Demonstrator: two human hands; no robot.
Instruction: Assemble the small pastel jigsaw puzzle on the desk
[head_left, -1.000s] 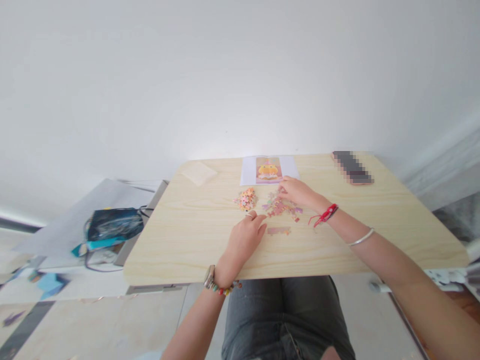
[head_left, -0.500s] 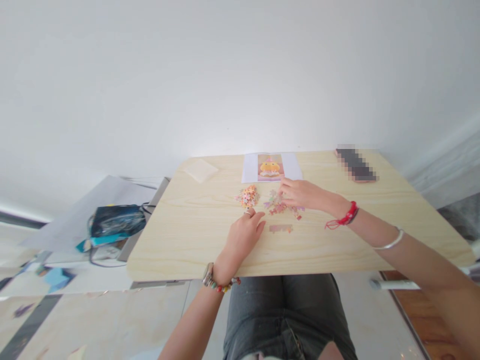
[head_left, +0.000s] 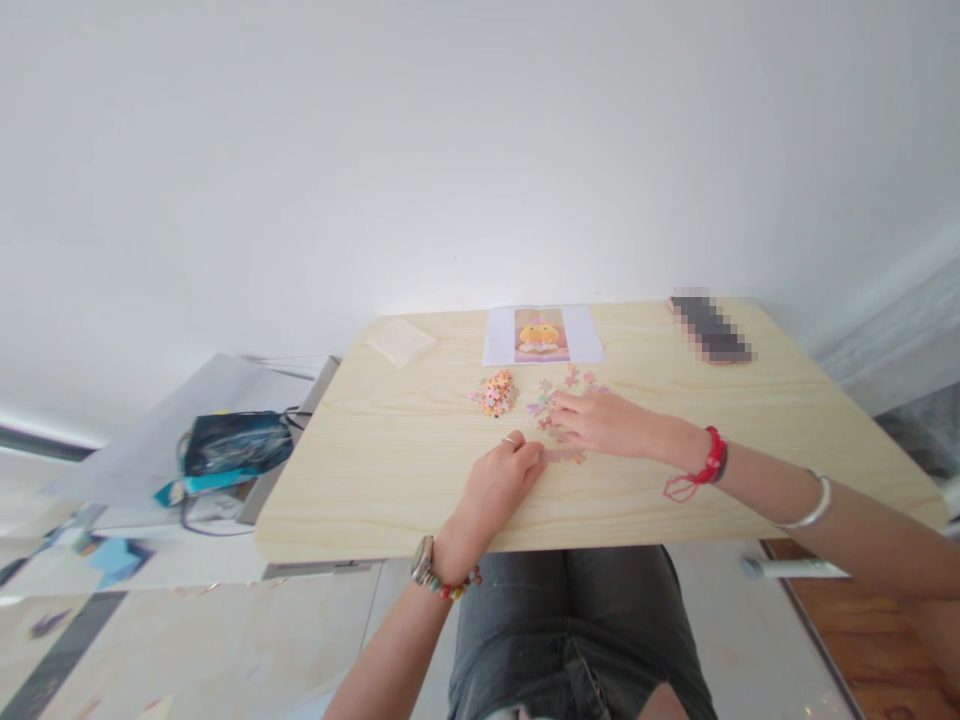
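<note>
White wall fills the upper half. Pale wooden table below it; far-right corner cut by the frame edge. Person's lap in dark trousers at 6 o'clock, half under the table edge. Dark bag off the table at 9 o'clock, contents unreadable.

At 1 o'clock on the table, a blurred-out flat block; cannot tell what it is. At 12 o'clock, a white sheet with a small orange picture, detail too fine to read. At 11 o'clock, a pale square.

Right hand, mid-table: palm down, fingers stretched toward 9 o'clock, lying over scattered puzzle pieces; anything under the palm is hidden. Left hand at 7 o'clock from it: fingers loosely curled, tips at the near end of a short strip of joined pieces; pinching or only touching, cannot tell. Strip lies flat just below the right hand's fingers.

Small heap of pieces at 12 o'clock from the left hand, apart from it.
</note>
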